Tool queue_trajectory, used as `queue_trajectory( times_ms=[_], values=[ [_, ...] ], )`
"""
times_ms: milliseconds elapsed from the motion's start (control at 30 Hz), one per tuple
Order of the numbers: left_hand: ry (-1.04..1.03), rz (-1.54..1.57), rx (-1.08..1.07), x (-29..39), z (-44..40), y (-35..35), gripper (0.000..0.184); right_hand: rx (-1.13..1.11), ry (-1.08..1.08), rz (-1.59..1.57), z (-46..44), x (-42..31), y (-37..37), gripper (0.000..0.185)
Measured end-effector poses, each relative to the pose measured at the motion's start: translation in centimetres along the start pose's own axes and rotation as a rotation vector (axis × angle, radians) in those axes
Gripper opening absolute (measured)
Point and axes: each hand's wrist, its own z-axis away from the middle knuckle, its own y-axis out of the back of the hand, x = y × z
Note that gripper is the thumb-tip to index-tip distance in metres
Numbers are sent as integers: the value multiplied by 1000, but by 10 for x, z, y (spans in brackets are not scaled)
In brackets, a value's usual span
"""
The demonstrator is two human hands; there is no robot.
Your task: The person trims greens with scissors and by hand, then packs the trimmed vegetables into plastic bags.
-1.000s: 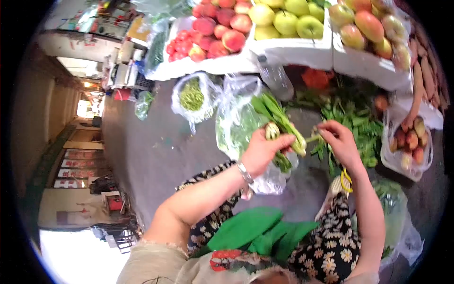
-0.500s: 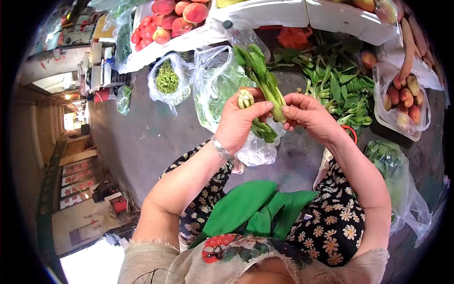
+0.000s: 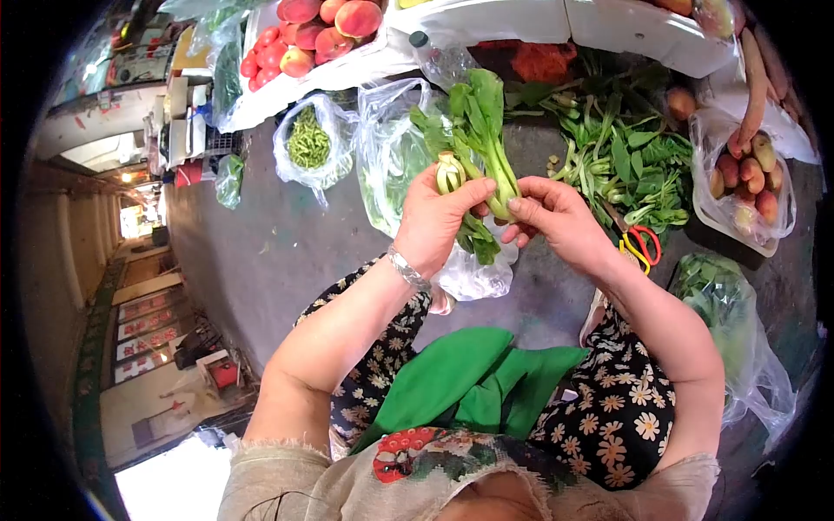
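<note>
My left hand (image 3: 434,213) is closed around several stalks of leafy greens, with a pale cut end (image 3: 449,174) sticking up between thumb and fingers. Upright beside it stands a head of bok choy (image 3: 492,143), its leaves pointing away from me and its pale base low. At that base, the thumb and fingers of my right hand (image 3: 560,219) are pinched together. More leaves (image 3: 477,240) hang out below my left hand. Scissors (image 3: 643,247) with red and yellow handles lie beyond my right wrist.
A heap of loose greens (image 3: 630,161) lies at the right. Ahead are a bag of green pieces (image 3: 309,143), a clear bag of greens (image 3: 382,156) and a bottle (image 3: 439,56). Peaches (image 3: 358,19) and a tub of reddish produce (image 3: 749,178) flank them. Bagged greens (image 3: 717,300) lie at right.
The bok choy has turned more upright, its leaves spreading apart and swinging right. My right hand has shifted slightly left and down. More of the scissors now shows beside my right wrist.
</note>
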Motion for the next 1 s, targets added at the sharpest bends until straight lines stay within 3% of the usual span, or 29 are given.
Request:
queue_trajectory(
  times_ms=[167,400,533,733,833,1000],
  values=[
    [15,13,-16,3,3,-1,18,101,-97,-410,-3,9,3,20],
    [-7,-7,-64,4,5,-1,19,173,-13,-570,-17,27,34,19],
    [171,5,-65,9,3,-2,26,118,-12,-425,-6,12,41,19],
    [172,-57,-92,3,-1,4,50,-14,32,-236,-4,9,29,21],
    [64,-65,-131,3,3,2,27,-14,38,59,1,7,14,20],
    [12,-49,-72,0,2,2,16,-13,-14,-176,-1,17,8,19]
  ],
)
